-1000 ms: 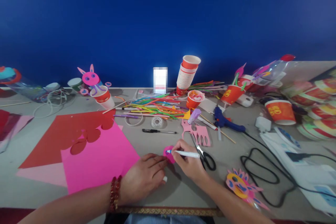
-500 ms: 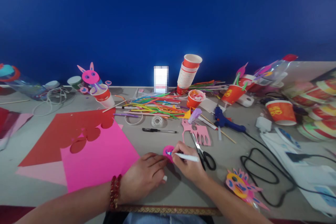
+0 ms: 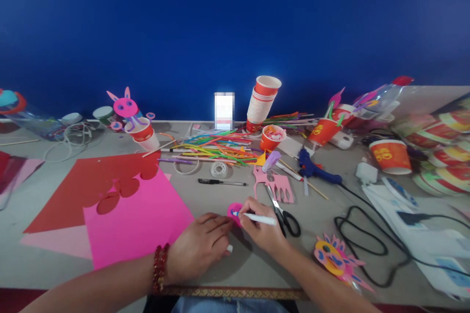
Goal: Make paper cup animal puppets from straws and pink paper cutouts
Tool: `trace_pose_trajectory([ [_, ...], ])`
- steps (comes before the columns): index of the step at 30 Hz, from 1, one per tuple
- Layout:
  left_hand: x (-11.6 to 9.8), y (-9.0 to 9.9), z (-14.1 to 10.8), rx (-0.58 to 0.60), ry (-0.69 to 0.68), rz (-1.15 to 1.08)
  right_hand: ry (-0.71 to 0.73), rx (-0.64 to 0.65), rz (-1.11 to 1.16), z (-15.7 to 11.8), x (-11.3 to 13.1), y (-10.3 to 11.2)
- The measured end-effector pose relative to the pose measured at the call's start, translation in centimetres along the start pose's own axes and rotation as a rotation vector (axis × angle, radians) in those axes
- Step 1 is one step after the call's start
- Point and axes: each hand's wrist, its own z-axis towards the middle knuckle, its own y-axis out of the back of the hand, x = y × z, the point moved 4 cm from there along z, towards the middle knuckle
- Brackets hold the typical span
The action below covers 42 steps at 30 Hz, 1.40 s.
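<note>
My right hand (image 3: 261, 227) is closed round a white marker (image 3: 259, 218), its blue tip touching a small pink disc (image 3: 233, 209) that bears a blue mark. My left hand (image 3: 200, 243) lies palm down beside the disc, its fingertips at the disc's left edge. A small white cap (image 3: 229, 249) shows by the left thumb; whether the hand grips it is hard to tell. Black-handled scissors (image 3: 290, 222) lie just right of my right hand, partly under a cut pink foam sheet (image 3: 282, 188). A black pen (image 3: 222, 182) lies beyond both hands.
Bright pink (image 3: 135, 220) and red sheets (image 3: 66, 190) lie at left. Coloured pipe cleaners (image 3: 216, 146), a tape roll (image 3: 219, 169) and stacked cups (image 3: 261, 102) are behind. At right are a blue glue gun (image 3: 317, 168), black cable (image 3: 362, 210), power strip (image 3: 414, 244) and foam figure (image 3: 332, 257).
The whole view has shifted slightly. Both hands keep nearly the same pose, with the marker still on the pink disc.
</note>
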Motion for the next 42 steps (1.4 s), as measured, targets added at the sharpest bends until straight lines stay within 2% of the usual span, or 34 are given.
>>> trace_pose_trajectory([
  [42,0.01,0.18,0.1,-0.004,-0.001,-0.004,0.011,-0.038,0.015,0.13,0.05,0.15],
])
